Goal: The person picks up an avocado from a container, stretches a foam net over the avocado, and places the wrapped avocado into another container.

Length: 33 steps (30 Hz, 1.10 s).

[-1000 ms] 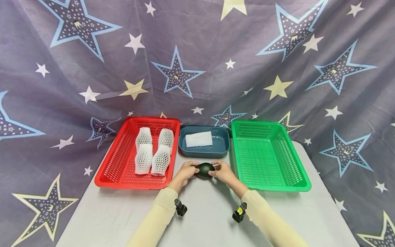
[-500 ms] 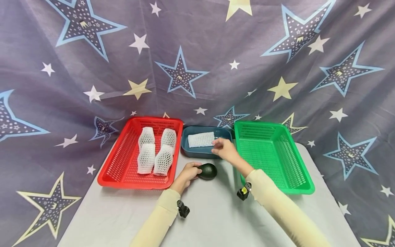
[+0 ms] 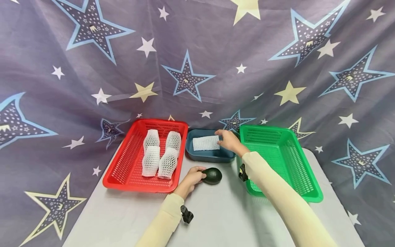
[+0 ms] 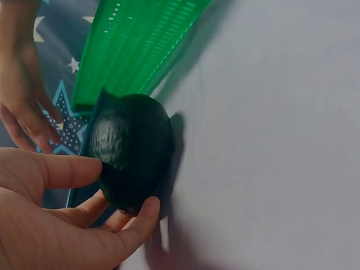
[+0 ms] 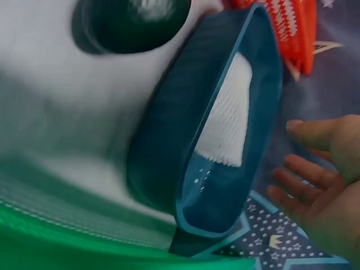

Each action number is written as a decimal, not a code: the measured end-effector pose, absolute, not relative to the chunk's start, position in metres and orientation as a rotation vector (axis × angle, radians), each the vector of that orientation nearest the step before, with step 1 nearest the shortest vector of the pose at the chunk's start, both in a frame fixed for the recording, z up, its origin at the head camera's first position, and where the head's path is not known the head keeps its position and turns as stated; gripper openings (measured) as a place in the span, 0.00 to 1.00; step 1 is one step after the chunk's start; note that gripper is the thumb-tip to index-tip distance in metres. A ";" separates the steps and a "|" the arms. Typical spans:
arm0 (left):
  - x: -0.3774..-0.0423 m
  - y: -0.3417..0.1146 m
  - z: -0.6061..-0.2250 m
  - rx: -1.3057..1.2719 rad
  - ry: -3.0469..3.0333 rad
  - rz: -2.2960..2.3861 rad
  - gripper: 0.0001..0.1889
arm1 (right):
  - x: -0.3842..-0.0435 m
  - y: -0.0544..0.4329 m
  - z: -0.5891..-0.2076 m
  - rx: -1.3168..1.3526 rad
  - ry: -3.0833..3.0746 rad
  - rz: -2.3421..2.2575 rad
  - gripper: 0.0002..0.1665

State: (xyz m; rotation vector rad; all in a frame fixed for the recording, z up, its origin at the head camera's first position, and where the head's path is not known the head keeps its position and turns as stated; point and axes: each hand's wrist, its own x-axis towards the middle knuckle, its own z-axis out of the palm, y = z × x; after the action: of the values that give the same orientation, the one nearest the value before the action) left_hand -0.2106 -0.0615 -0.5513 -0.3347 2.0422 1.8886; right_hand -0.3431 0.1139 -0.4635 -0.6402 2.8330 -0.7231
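A dark green avocado (image 3: 213, 176) is at the middle of the table. My left hand (image 3: 192, 178) holds it at its left end; in the left wrist view thumb and fingers pinch the end of the avocado (image 4: 138, 149). My right hand (image 3: 229, 140) is over the right part of a dark blue dish (image 3: 210, 159), fingers near the end of a white foam net sleeve (image 3: 206, 143) lying in it. The right wrist view has the right hand (image 5: 326, 174) with fingers spread, apart from the foam net sleeve (image 5: 228, 118).
At left stands a red basket (image 3: 140, 188) with several white net-covered items (image 3: 151, 161); their contents are hard to make out. A green basket (image 3: 303, 171) stands at right, under the right forearm. Behind the table hangs a star-patterned curtain (image 3: 185, 34).
My right hand has let go of the avocado and moved forward over the blue dish. The left hand keeps its hold on the avocado. The head view has shifted slightly.
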 end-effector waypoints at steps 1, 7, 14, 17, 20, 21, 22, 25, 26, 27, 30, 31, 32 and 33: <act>-0.211 -0.062 -0.551 -0.336 2.040 1.890 0.22 | -0.346 0.113 -0.466 -0.634 2.829 -0.693 0.27; -0.209 -0.063 -0.551 -0.327 2.036 1.902 0.22 | -0.362 0.108 -0.482 -0.568 2.817 -0.562 0.32; -0.207 -0.063 -0.552 -0.340 2.040 1.909 0.21 | -0.372 0.108 -0.503 -0.496 2.765 -0.579 0.38; -0.207 -0.062 -0.554 -0.346 2.034 1.914 0.22 | -0.376 0.110 -0.510 -0.482 2.728 -0.583 0.40; -0.207 -0.062 -0.552 -0.350 2.029 1.917 0.22 | -0.379 0.108 -0.515 -0.471 2.699 -0.564 0.41; -0.207 -0.062 -0.551 -0.350 2.026 1.920 0.22 | -0.379 0.106 -0.517 -0.471 2.696 -0.548 0.41; -0.207 -0.063 -0.551 -0.349 2.027 1.921 0.22 | -0.380 0.105 -0.518 -0.470 2.691 -0.538 0.41; -0.207 -0.063 -0.550 -0.351 2.028 1.921 0.22 | -0.380 0.099 -0.521 -0.480 2.679 -0.500 0.40; -0.207 -0.063 -0.551 -0.350 2.029 1.919 0.22 | -0.379 0.098 -0.521 -0.484 2.678 -0.485 0.39; -0.207 -0.062 -0.551 -0.348 2.032 1.916 0.22 | -0.378 0.097 -0.522 -0.487 2.678 -0.471 0.38; -0.207 -0.062 -0.553 -0.357 2.029 1.913 0.22 | -0.377 0.094 -0.523 -0.500 2.694 -0.442 0.31; -0.208 -0.062 -0.553 -0.359 2.027 1.912 0.22 | -0.377 0.093 -0.524 -0.502 2.700 -0.436 0.29; -0.208 -0.062 -0.554 -0.362 2.025 1.912 0.22 | -0.376 0.093 -0.525 -0.509 2.706 -0.425 0.26; -0.208 -0.063 -0.555 -0.366 2.023 1.912 0.22 | -0.376 0.092 -0.526 -0.516 2.711 -0.416 0.23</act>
State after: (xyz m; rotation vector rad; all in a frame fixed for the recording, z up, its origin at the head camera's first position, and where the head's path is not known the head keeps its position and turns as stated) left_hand -0.2083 -0.0625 -0.5550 -0.3658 2.0227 1.9116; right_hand -0.3761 0.0922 -0.5258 -0.5160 2.7114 -0.4157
